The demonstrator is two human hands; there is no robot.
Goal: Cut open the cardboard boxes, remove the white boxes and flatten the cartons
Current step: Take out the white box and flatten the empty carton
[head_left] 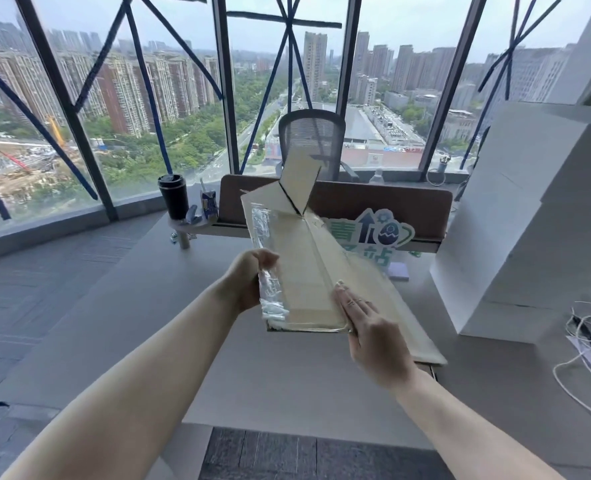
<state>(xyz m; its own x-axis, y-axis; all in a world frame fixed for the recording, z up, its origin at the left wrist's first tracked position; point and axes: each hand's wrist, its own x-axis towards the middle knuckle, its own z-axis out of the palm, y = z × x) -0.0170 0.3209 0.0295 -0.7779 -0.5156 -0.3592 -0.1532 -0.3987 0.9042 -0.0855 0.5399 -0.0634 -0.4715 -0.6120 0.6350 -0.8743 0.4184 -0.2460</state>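
White boxes point(515, 216) on grey table point(287, 386)

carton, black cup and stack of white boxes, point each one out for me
carton point(307, 271), head view, on its flattened cardboard face
black cup point(173, 197), head view, on its side wall
white boxes point(515, 216), head view, on the stack's front face

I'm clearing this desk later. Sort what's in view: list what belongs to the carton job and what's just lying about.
Job:
- cardboard carton, nearly flattened, left hand gripping its taped edge, right hand pressing flat on it
- stacked white boxes

Lying about:
- black tumbler
- small drink carton
- white cord
- green sign
- mesh chair
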